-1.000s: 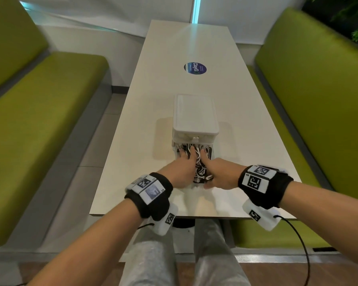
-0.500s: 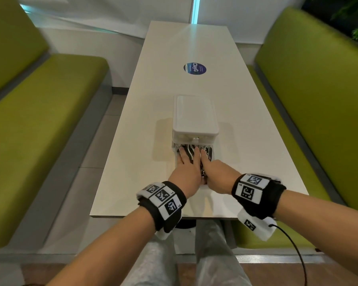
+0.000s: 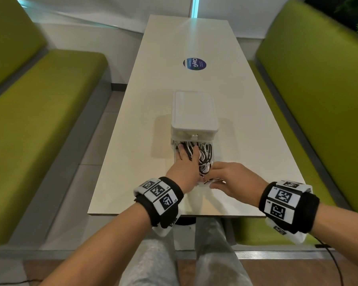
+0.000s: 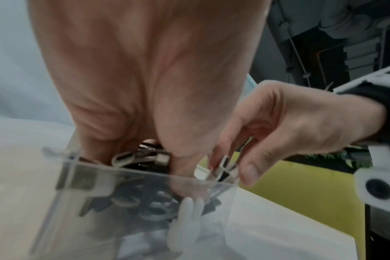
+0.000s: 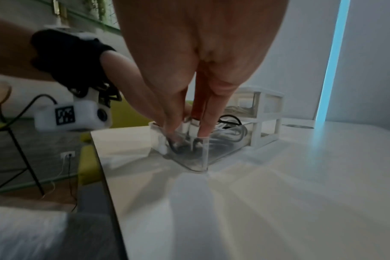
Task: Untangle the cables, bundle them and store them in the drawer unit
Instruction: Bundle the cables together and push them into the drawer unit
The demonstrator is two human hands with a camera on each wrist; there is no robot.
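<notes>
The white drawer unit (image 3: 194, 114) stands mid-table with its clear lower drawer (image 3: 213, 159) pulled out toward me. Black and white cables (image 3: 204, 153) fill that drawer. My left hand (image 3: 185, 162) lies flat on the cables with straight fingers and presses them down. My right hand (image 3: 221, 177) is at the drawer's near end. In the left wrist view its thumb and fingers (image 4: 245, 168) pinch a white cable plug (image 4: 223, 164) just above the drawer's front wall (image 4: 145, 177). In the right wrist view the white plugs (image 5: 193, 126) sit between those fingers, over the drawer (image 5: 200, 154).
The white table (image 3: 246, 141) carries a round blue sticker (image 3: 194, 64) beyond the unit. Green benches (image 3: 39, 120) run along both sides. The unit's closed upper drawer (image 5: 245, 107) also holds a cable. The table's front edge is close behind the open drawer.
My right hand has drawn back from the middle of the cables to the drawer's near end and taken the white plug. The left hand stays pressed on the cables.
</notes>
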